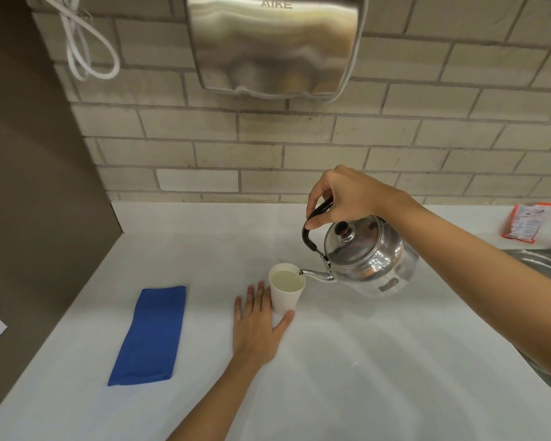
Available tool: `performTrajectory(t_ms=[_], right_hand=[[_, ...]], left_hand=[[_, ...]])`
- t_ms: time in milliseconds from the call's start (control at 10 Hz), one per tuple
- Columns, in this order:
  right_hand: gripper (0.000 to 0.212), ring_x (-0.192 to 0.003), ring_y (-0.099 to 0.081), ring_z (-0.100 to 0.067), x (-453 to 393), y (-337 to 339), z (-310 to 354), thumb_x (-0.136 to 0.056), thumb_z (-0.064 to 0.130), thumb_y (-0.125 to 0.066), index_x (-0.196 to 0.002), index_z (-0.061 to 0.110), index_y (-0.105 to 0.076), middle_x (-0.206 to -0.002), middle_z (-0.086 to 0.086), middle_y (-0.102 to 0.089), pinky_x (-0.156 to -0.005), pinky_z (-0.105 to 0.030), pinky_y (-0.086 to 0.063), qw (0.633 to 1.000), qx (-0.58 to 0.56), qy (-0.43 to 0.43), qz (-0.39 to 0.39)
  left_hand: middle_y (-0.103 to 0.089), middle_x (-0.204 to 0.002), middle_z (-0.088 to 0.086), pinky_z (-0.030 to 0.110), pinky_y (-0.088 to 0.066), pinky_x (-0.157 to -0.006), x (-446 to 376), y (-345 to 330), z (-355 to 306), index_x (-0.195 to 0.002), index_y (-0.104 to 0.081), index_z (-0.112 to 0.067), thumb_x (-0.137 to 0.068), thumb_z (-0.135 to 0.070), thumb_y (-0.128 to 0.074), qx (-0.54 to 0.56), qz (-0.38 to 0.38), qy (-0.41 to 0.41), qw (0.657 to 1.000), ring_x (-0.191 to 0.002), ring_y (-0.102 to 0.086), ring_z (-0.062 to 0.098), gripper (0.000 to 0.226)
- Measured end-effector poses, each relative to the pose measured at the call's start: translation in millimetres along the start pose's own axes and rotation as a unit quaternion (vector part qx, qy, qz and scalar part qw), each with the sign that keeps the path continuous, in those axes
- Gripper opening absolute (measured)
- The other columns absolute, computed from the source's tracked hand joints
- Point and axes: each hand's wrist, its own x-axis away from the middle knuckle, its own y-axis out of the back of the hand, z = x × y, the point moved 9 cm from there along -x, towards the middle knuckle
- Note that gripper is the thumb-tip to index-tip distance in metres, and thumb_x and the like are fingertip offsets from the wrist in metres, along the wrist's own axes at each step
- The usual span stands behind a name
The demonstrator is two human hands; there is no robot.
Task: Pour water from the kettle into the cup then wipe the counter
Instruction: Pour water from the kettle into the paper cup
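Nearest me, my left hand (257,323) lies flat, fingers spread, steadying the cup (286,289) at mid-counter. My right hand (344,195) grips the kettle (368,259) handle, its spout over the rim. I judge the cup nearly full: further tilt risks overflow onto the counter (363,361). A blue cloth (150,335) lies clear to the left; the sink (541,262) borders the right.

A shared washroom or pantry: wall-mounted steel hand dryer (275,46), tiled wall (427,138), white counter (363,361), sink (541,265).
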Motion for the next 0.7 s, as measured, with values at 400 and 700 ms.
performTrajectory(t_ms=[400, 700], right_hand=[[0.029, -0.067, -0.053, 0.017, 0.3, 0.5, -1.7, -0.065, 0.063, -0.080, -0.076, 0.036, -0.078, -0.063, 0.044, -0.055, -0.049, -0.022, -0.028, 1.000, 0.004, -0.004, -0.003], [0.029, -0.070, -0.053, 0.019, -0.1, 0.2, -2.3, -0.064, 0.065, -0.078, -0.076, 0.038, -0.077, -0.066, 0.046, -0.055, -0.050, -0.021, -0.030, 1.000, 0.004, -0.003, -0.003]], left_hand=[[-0.015, -0.163, 0.000, 0.043, -0.001, -0.123, 0.5, -0.7, 0.5, -0.153, -0.012, -0.017, -0.090, -0.071, -0.018, -0.001, -0.001, -0.001, 1.000, -0.151, -0.002, 0.018, 0.084], [-0.016, -0.163, 0.001, 0.044, -0.002, -0.123, 1.1, 0.5, -0.1, -0.153, -0.012, -0.016, -0.090, -0.071, -0.018, -0.004, -0.002, -0.003, 1.000, -0.151, -0.003, 0.019, 0.084]])
